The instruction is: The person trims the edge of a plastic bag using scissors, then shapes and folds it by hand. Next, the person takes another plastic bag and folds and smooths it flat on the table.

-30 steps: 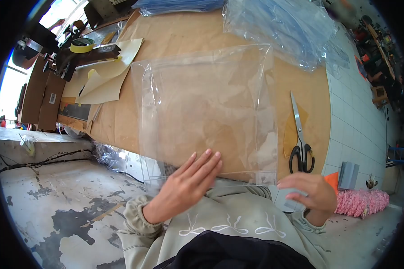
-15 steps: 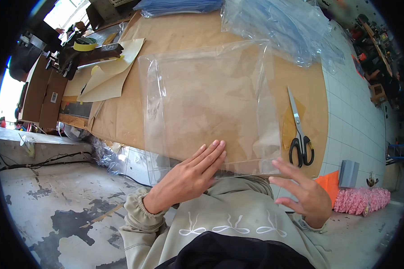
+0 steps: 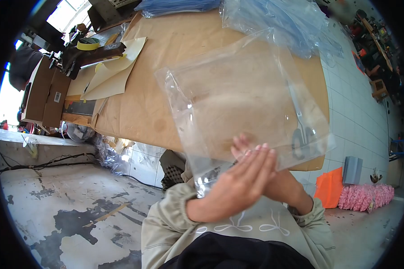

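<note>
A clear plastic bag [image 3: 229, 98] lies tilted across the brown-covered table, its lower left corner hanging past the front edge. My left hand [image 3: 238, 188] rests over the bag's near edge, fingers straight and side by side. Crossing beneath it is my right hand [image 3: 285, 186]; its stretched fingertips show, blurred, just beyond the left fingers. Whether the right hand is under the bag or inside it, I cannot tell. Black-handled scissors [image 3: 303, 136] lie under the bag's right side and show through it.
Blue plastic sheets [image 3: 179, 6] and crumpled clear-blue plastic [image 3: 278, 22] lie at the table's back. Left are cream paper [image 3: 116, 78], a yellow tape roll [image 3: 88, 44] and a cardboard box [image 3: 47, 94]. Right of the table stand an orange item [image 3: 328, 188] and a pink fluffy thing [image 3: 366, 197].
The bag has turned and shifted right, now covering the scissors. My left hand has moved right and slightly down. My right hand has moved left, beneath the left one.
</note>
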Demonstrator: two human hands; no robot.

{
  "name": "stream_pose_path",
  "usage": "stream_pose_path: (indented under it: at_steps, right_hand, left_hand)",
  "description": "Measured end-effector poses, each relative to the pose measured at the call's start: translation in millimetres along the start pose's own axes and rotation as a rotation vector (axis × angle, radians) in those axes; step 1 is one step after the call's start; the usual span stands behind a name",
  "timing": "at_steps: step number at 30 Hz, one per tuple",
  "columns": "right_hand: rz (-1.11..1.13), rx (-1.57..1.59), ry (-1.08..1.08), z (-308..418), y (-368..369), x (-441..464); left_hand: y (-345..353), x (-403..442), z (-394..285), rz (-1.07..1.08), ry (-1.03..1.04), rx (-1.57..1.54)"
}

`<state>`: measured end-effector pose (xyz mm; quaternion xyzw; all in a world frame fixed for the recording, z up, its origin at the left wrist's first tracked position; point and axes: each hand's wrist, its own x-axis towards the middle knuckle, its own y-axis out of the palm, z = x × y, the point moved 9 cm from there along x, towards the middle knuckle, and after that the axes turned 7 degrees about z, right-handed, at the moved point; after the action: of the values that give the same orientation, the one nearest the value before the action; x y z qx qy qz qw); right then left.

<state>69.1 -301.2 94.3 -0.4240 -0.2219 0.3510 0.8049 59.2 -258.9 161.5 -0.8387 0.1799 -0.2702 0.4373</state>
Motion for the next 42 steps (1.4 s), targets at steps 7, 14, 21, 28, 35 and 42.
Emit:
stream_pose_path:
  at_steps: [7, 14, 21, 28, 35, 42]
  right_hand:
    - [-0.118, -0.411, -0.086, -20, -26, 118]
    - [-0.411, -0.263, 0.031, -39, -29, 185]
    - [-0.528, -0.181, 0.137, -54, -31, 203]
    - [-0.6, -0.336, 0.084, -51, -41, 214]
    - [-0.706, -0.207, 0.05, -48, -48, 206]
    - [-0.624, -0.102, 0.05, -53, -49, 211]
  left_hand:
    - [7, 25, -49, -0.092, 0.087, 0.255]
    - [-4, 43, -44, -0.152, 0.069, 0.254]
    - [-18, 39, -32, -0.11, 0.03, 0.155]
    - [-86, -9, 77, -0.094, -0.149, -0.027]
    - [-88, -20, 217, -0.295, -0.557, -0.637]
    - [-56, -1, 242, -0.134, -0.531, -0.916]
